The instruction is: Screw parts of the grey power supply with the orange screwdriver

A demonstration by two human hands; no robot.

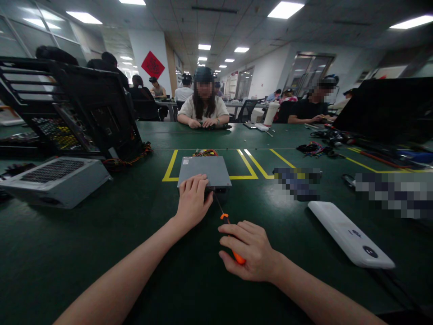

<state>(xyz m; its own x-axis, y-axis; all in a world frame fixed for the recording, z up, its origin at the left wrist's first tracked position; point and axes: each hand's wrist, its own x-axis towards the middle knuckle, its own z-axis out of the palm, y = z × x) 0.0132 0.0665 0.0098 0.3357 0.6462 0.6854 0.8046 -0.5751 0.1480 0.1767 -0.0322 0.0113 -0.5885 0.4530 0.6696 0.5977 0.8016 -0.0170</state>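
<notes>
A grey computer power supply [206, 169] lies on the green table in front of me, its coloured cables [205, 153] bunched at the far side. My left hand [194, 198] grips its near edge, fingers over the top and thumb down by the near face. In my right hand [248, 248] is a screwdriver [225, 218] with an orange and black handle. Its shaft points up and away at the near face of the power supply, close to my left thumb. Whether the tip sits in a screw is too small to tell.
At left stand another power supply [57, 180] and an open black computer case [101, 108]. To the right lie a white power bank-like device [350, 234] and loose cables [314, 150]. Yellow tape [252, 167] marks the table. Across it a person [204, 104] works.
</notes>
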